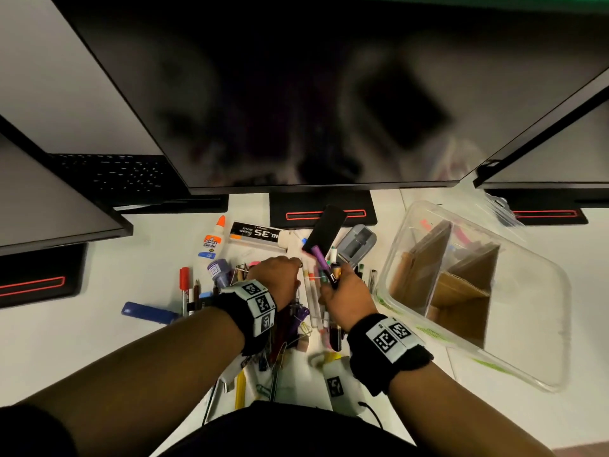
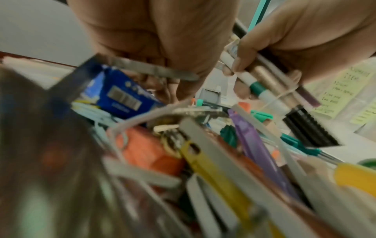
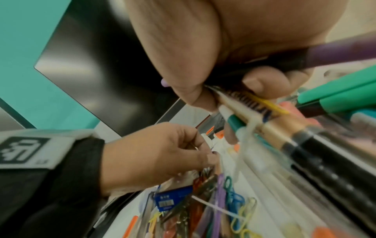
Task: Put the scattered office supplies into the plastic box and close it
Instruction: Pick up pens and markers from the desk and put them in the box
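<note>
Gathering loose pens into one fistful is the step in hand, judging by how things lie, and it goes best worked from the left across. Left of both hands, a red marker (image 1: 184, 279) and a blue stapler-like piece (image 1: 147, 312) lie on the table (image 1: 99, 341), well apart from the fingers and best left for another pass. The left hand (image 1: 280, 275) reaches down into the pile of paper clips and pens (image 1: 296, 321); its fingers (image 3: 200, 145) are curled and pinch something small and thin, which I cannot identify. Just right of it, the right hand (image 1: 342, 296) grips a bundle of pens (image 1: 324, 270), the fingers (image 3: 262, 82) wrapped tight round a purple marker, a teal-capped pen and a gold-and-black one. That bundle looks near full, so one more pen should be slid in parallel, not crosswise, or the outer ones may slip. Further right, beyond the right fingers, the plastic box (image 1: 557, 291) stands open with cardboard dividers (image 1: 461, 291) inside; carry the bundle there tips-down into one compartment.
</note>
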A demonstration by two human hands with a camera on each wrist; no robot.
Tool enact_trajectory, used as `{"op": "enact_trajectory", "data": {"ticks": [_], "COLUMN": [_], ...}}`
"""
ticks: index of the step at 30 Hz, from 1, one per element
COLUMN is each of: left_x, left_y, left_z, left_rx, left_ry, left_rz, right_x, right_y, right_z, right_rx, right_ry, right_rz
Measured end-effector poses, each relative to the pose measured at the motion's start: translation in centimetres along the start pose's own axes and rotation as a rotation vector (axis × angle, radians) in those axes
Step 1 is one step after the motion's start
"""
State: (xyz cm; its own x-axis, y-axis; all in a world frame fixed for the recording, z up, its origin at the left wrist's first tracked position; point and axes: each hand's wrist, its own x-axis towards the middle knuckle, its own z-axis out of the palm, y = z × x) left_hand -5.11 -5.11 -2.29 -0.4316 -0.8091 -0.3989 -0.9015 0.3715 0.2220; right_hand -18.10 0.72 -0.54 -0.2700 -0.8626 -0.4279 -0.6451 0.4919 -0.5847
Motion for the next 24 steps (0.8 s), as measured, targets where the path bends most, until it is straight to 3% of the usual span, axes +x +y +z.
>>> {"op": "enact_trajectory", "data": {"ticks": [9,14,19,24], "left_x": [-0.1,-0.2,0.2,1.0], "left_y": [2.2,2.1,2.3,3.5], "left_z": [1.0,0.7,-0.2,-1.0], "left_rx": [0.083,-0.117,-0.421,-0.43], "left_ry": [0.013,0.023,0.134,0.2], "left_rz": [0.018,-0.057,-0.142,-0.133], "right_x": [-1.2,-1.4,-2.1,-2.5], "right_y": [1.4,2.3,3.5,4.6], "right_z": [-1.2,-1.6,-1.6,-1.8], "right_rx": [0.094,0.081,0.081,0.054], "right_ry": [-0.019,-0.056,-0.092,-0.096], "right_rz": [0.047,0.047,0.095,0.171]}}
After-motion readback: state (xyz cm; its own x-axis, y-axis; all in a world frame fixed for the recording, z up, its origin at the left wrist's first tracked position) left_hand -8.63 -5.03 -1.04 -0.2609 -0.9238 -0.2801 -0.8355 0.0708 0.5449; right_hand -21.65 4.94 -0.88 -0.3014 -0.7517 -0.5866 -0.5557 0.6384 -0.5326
